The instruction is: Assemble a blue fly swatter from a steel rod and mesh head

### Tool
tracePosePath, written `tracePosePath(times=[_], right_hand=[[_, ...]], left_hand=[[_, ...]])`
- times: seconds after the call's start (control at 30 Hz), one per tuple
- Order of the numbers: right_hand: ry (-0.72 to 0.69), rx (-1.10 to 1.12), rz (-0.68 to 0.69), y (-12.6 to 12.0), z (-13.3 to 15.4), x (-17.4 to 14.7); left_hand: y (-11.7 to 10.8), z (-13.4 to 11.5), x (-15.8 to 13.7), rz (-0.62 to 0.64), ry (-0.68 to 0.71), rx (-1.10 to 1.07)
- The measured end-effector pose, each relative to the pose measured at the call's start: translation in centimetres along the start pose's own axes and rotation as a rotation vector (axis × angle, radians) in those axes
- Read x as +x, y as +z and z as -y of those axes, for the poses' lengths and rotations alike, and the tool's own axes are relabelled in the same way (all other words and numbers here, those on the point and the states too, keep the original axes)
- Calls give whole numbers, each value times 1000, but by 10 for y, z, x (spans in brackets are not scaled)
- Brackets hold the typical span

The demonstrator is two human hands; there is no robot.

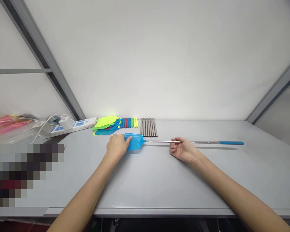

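A blue fly swatter (136, 141) with a long metal rod and a blue grip (231, 143) lies sideways just above the table. My left hand (117, 144) is closed on its mesh head, with the thumb across the front. Midway along the rod, my right hand (182, 149) is palm up with fingers curled around the metal. Behind the swatter stand a pile of yellow, green and blue swatter heads (106, 121), a row of coloured grips (129, 122) and a row of metal rods (148, 127).
A white power strip (83, 123) with plugged-in chargers (66, 122) and a cable is at the back left. Bagged pink items (7, 124) lie farther left. A white wall (159, 64) backs the table (164, 187), with metal frame posts (48, 61) at both sides.
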State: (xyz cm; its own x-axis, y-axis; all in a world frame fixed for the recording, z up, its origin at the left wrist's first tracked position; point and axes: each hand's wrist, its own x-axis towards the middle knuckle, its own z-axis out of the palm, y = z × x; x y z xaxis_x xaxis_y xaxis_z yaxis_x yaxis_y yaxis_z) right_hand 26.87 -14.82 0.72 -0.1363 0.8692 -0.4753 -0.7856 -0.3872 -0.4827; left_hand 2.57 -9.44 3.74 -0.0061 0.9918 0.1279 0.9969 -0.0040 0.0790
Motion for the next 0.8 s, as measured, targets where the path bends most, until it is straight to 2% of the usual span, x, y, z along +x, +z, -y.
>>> tracePosePath(times=[0.13,0.37,0.53,0.7,0.8], right_hand=[[-7,-11,2,1,-2,0],[-5,-40,11,-1,-3,2],[3,-67,34,-1,-4,2],[20,-107,77,-1,-5,2],[29,-174,159,2,-5,0]], left_hand=[[4,-7,-6,-39,91,41],[20,-20,-19,34,517,-92],[25,-28,-26,29,626,-147],[24,-32,-29,-29,704,-202],[24,-34,-31,-46,757,-241]])
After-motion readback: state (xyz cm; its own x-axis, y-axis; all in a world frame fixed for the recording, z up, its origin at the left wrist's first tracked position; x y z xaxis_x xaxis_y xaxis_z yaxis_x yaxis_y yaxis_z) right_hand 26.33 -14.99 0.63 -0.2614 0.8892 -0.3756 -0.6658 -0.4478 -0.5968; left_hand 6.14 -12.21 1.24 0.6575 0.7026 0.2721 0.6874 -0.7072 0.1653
